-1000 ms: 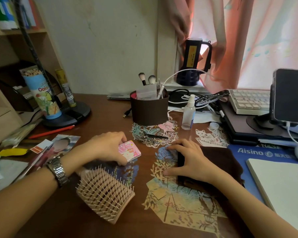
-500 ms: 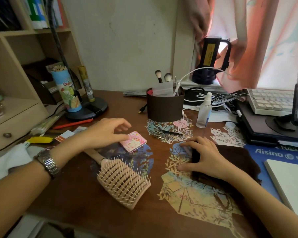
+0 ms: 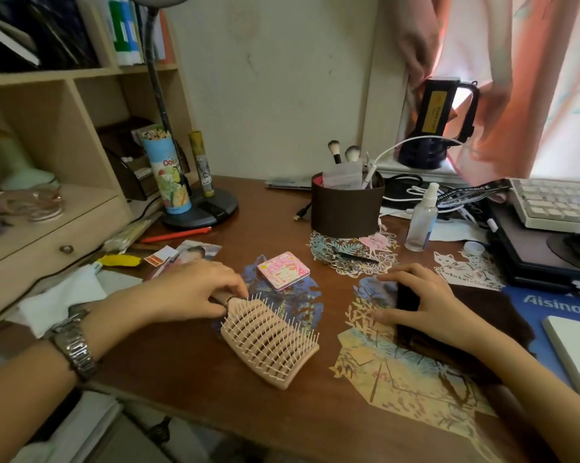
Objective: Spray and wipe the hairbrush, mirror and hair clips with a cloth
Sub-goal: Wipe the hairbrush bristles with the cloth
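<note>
A pale pink hairbrush (image 3: pixel 270 340) lies bristles up on the wooden desk (image 3: pixel 188 369). My left hand (image 3: pixel 195 290) covers its handle, fingers curled around it. Just beyond lies a small pink square mirror case (image 3: pixel 283 270), lid closed. Dark hair clips (image 3: pixel 353 257) rest on a cut-paper mat in front of the brown holder. My right hand (image 3: pixel 425 304) presses flat on a dark brown cloth (image 3: pixel 482 315), fingers spread. A clear spray bottle (image 3: pixel 422 222) stands upright behind it.
A brown round holder (image 3: pixel 347 208) with makeup brushes stands at the back. A lamp base (image 3: pixel 201 210), a pencil tube and shelves fill the left. A keyboard (image 3: pixel 556 205), a black case and cables crowd the right. A white notebook (image 3: pixel 576 355) lies at the right edge.
My left hand left the pink mirror case and came down onto the hairbrush handle. The view shifted, and my right hand stayed on the cloth.
</note>
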`<act>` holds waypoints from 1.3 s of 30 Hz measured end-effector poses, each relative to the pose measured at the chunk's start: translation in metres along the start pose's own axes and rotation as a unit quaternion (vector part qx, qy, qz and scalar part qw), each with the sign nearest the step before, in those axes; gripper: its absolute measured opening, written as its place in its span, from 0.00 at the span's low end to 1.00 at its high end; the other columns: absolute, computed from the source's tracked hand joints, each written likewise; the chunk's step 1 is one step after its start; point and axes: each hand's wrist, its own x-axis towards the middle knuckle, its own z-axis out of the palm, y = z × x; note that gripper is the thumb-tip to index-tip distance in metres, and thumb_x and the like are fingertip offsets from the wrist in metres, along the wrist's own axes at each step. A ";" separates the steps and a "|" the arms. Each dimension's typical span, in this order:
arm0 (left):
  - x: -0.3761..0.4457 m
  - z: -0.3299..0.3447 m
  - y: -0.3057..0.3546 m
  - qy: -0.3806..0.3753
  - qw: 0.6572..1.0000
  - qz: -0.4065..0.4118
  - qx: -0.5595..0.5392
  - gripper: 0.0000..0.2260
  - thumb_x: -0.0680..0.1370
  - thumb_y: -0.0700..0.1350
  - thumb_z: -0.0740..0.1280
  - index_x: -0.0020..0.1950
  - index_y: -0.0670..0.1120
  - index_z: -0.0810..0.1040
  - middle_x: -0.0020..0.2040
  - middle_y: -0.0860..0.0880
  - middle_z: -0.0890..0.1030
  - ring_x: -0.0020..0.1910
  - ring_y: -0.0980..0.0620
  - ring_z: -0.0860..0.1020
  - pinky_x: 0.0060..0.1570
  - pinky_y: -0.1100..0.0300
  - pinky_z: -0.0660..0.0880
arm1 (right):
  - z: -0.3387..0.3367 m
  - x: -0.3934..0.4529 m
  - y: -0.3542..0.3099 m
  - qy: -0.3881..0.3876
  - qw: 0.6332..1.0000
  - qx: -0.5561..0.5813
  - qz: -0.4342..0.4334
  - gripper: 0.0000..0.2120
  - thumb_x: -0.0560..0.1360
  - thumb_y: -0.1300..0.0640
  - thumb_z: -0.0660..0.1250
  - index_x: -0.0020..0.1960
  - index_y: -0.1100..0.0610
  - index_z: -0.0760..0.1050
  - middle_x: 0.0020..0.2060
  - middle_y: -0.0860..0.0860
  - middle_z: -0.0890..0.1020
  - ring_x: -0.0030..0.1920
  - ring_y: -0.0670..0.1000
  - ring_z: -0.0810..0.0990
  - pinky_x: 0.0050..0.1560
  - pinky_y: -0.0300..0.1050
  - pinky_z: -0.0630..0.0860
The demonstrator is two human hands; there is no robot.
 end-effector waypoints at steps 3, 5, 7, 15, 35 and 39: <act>0.000 0.002 0.000 0.021 0.998 0.025 0.047 0.12 0.75 0.50 0.68 0.57 0.61 0.77 0.53 0.62 0.78 0.54 0.65 0.72 0.60 0.59 0.68 | -0.002 -0.004 0.001 -0.003 1.000 -0.001 0.009 0.33 0.63 0.29 0.66 0.64 0.43 0.72 0.59 0.42 0.70 0.62 0.47 0.68 0.66 0.49 0.64; 0.001 0.002 0.000 0.038 0.996 0.042 0.061 0.12 0.76 0.50 0.67 0.58 0.61 0.76 0.53 0.62 0.78 0.54 0.64 0.72 0.61 0.57 0.68 | -0.004 -0.006 0.001 -0.001 1.000 -0.001 0.011 0.34 0.63 0.30 0.66 0.65 0.44 0.72 0.59 0.42 0.70 0.62 0.47 0.68 0.66 0.49 0.64; 0.004 0.000 0.001 0.068 0.993 0.072 0.063 0.11 0.75 0.49 0.68 0.57 0.60 0.77 0.52 0.62 0.79 0.53 0.64 0.73 0.60 0.56 0.69 | -0.005 -0.006 0.000 -0.004 1.000 -0.001 0.017 0.35 0.62 0.29 0.64 0.65 0.45 0.72 0.60 0.43 0.70 0.63 0.47 0.68 0.66 0.49 0.64; 0.032 -0.003 0.023 0.142 0.959 0.225 0.094 0.10 0.74 0.47 0.67 0.54 0.57 0.77 0.51 0.60 0.81 0.54 0.61 0.77 0.59 0.59 0.71 | -0.012 -0.006 -0.001 -0.002 0.999 0.013 0.034 0.36 0.62 0.31 0.65 0.65 0.46 0.72 0.60 0.44 0.69 0.63 0.46 0.67 0.67 0.49 0.65; 0.112 0.008 0.090 0.069 0.931 0.356 -0.037 0.13 0.73 0.37 0.69 0.55 0.50 0.82 0.52 0.55 0.83 0.54 0.58 0.79 0.60 0.52 0.72 | -0.016 -0.006 0.010 -0.024 0.998 0.021 0.058 0.30 0.67 0.36 0.70 0.66 0.43 0.70 0.62 0.44 0.69 0.65 0.47 0.65 0.68 0.50 0.62; 0.107 0.006 0.089 0.059 0.940 0.329 -0.067 0.16 0.74 0.35 0.69 0.59 0.49 0.80 0.56 0.54 0.82 0.58 0.58 0.77 0.63 0.58 0.70 | -0.016 -0.006 0.008 -0.030 0.997 0.028 0.059 0.30 0.67 0.36 0.70 0.66 0.44 0.70 0.62 0.45 0.69 0.65 0.48 0.66 0.69 0.51 0.62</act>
